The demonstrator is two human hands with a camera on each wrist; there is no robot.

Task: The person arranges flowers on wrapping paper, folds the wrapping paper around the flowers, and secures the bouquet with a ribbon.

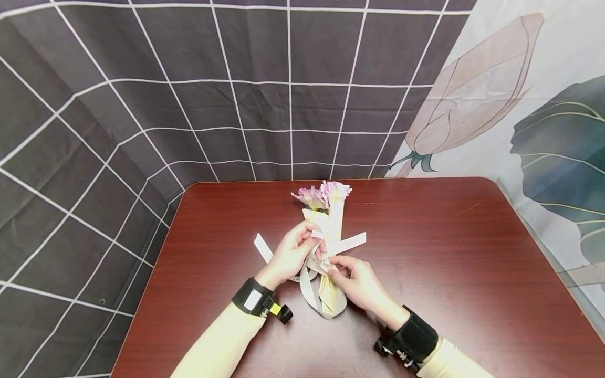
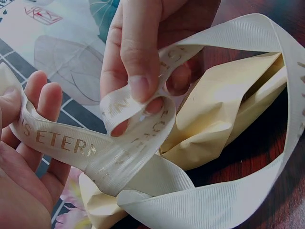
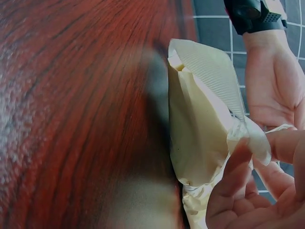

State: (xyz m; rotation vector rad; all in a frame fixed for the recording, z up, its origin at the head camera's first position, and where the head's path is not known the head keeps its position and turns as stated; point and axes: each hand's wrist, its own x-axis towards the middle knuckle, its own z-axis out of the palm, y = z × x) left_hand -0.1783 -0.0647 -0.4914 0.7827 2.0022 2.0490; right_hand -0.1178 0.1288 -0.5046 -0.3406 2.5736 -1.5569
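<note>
From the head view I see a small bouquet (image 1: 329, 231) lying on the red-brown table (image 1: 449, 252), about mid-table and slightly toward the far edge. Its long axis runs near to far: the pink blooms (image 1: 326, 194) point away from the person toward the dark gridded backdrop (image 1: 189, 94), and the cream paper wrap (image 2: 224, 109) tapers toward the person.

A cream ribbon (image 2: 95, 152) with gold lettering loops around the wrap's lower end. Its loose tails splay out to the left and right across the table.

The left hand (image 1: 290, 254) has the ribbon lying across its fingers, which are partly spread; whether they close on it I cannot tell. The right hand (image 1: 359, 283) pinches a ribbon loop between thumb and fingertips (image 2: 143, 88), just beside the left hand. Both wrists wear black bands.
</note>
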